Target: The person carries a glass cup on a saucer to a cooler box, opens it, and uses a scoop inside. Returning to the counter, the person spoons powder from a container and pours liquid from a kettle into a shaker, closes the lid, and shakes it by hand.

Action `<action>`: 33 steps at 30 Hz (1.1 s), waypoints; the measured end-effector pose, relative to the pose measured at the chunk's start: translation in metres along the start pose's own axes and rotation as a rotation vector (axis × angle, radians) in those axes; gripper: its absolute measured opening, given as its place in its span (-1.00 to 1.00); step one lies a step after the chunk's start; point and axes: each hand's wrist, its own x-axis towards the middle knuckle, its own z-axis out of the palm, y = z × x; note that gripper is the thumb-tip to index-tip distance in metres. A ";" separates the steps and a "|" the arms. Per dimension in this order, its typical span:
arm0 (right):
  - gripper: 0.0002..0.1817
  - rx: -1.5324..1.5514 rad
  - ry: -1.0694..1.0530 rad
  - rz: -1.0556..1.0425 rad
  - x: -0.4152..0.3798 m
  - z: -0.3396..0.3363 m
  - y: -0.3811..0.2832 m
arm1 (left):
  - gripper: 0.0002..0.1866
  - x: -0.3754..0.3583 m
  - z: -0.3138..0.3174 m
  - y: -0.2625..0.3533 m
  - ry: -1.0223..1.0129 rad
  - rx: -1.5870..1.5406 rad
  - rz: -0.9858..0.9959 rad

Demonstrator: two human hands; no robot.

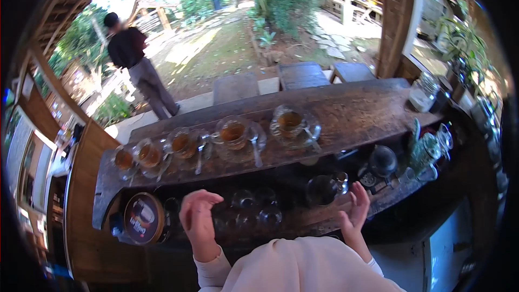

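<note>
My left hand (199, 219) is raised over the lower shelf with its fingers curved inward and nothing in it. My right hand (355, 211) is held up too, thumb and fingers apart, with no object between them. Just beyond the right hand is a dark round glass pot (323, 190) with a clear handle. Clear glass cups (244, 200) sit on the shelf between the hands. Along the upper wooden counter stands a row of glass cups of amber drink, including one cup (233, 132) near the middle. Their glass saucers (308, 140) hold spoons (254, 147).
A round sign (144, 218) stands left of my left hand. At the right are a dark spherical vessel (383, 161), clear glassware (427, 151) and a lidded jar (424, 92). Stools (303, 75) line the counter's far side. A person (132, 59) stands outside, at the left.
</note>
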 end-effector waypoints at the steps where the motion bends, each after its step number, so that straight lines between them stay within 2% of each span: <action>1: -0.22 0.023 0.023 -0.028 0.000 0.002 -0.002 | -0.74 0.000 -0.015 0.006 0.110 0.075 0.043; 2: -0.28 0.049 0.044 -0.055 0.002 0.005 -0.005 | -0.75 -0.002 -0.031 0.015 0.222 0.150 0.088; 4: -0.37 0.064 -0.005 -0.134 0.009 0.015 -0.020 | -0.75 -0.010 -0.062 0.036 0.314 0.223 0.139; 6: -0.43 0.015 -0.106 -0.236 0.020 0.026 -0.030 | -0.76 -0.024 -0.083 0.055 0.445 0.355 0.157; 9: -0.45 0.158 -0.294 -0.316 0.047 0.061 -0.048 | -0.78 -0.046 -0.096 0.066 0.527 0.433 0.186; 14: -0.39 0.342 -0.535 -0.377 0.073 0.155 -0.082 | -0.79 -0.074 -0.117 0.078 0.761 0.498 0.182; 16: -0.36 0.505 -0.650 -0.498 0.075 0.191 -0.095 | -0.79 -0.083 -0.124 0.089 0.816 0.543 0.205; 20: -0.36 0.626 -0.758 -0.492 0.066 0.248 -0.115 | -0.77 -0.096 -0.134 0.112 0.847 0.620 0.215; 26: -0.42 0.382 -0.999 -0.399 0.056 0.311 -0.144 | -0.77 -0.116 -0.174 0.131 0.898 0.769 0.130; 33: -0.42 0.255 -1.173 -0.495 0.062 0.376 -0.171 | -0.75 -0.139 -0.234 0.141 0.991 0.848 -0.017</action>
